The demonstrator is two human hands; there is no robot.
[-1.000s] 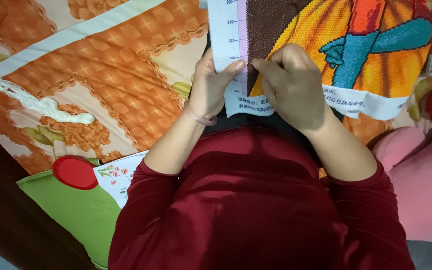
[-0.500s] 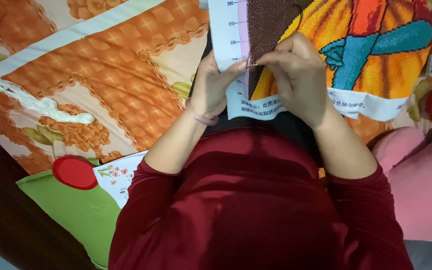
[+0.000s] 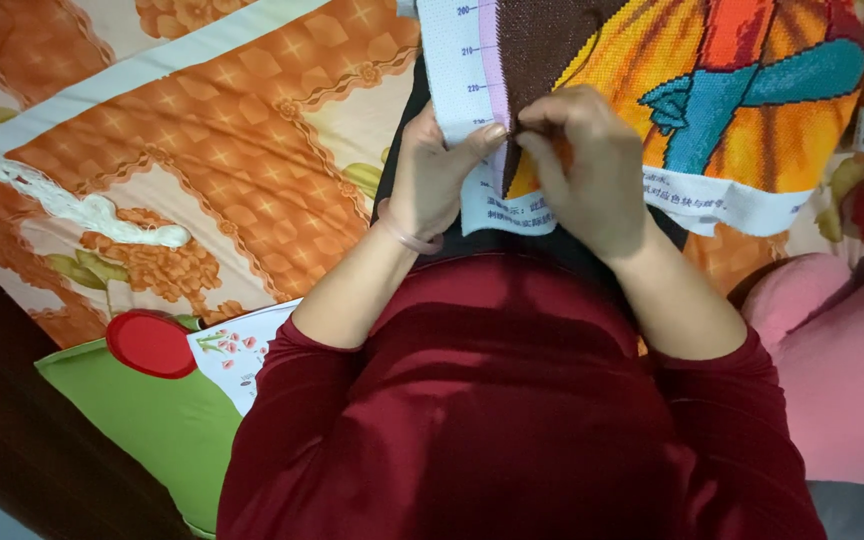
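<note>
Both the left hand and right hand pinch the cross-stitch cloth's white lower-left edge.

Both forearms bare below dark red sleeves pushed up near the elbows, rising from the lower middle of the frame and converging toward the upper centre. Left hand upright, palm turned inward, thumb stretched right with its nail showing, a thin pale band around the wrist. Right hand seen from the back, knuckles up, fingers curled and pinched together at the tips, meeting the left thumb. Hands touching at the fingertips.
</note>
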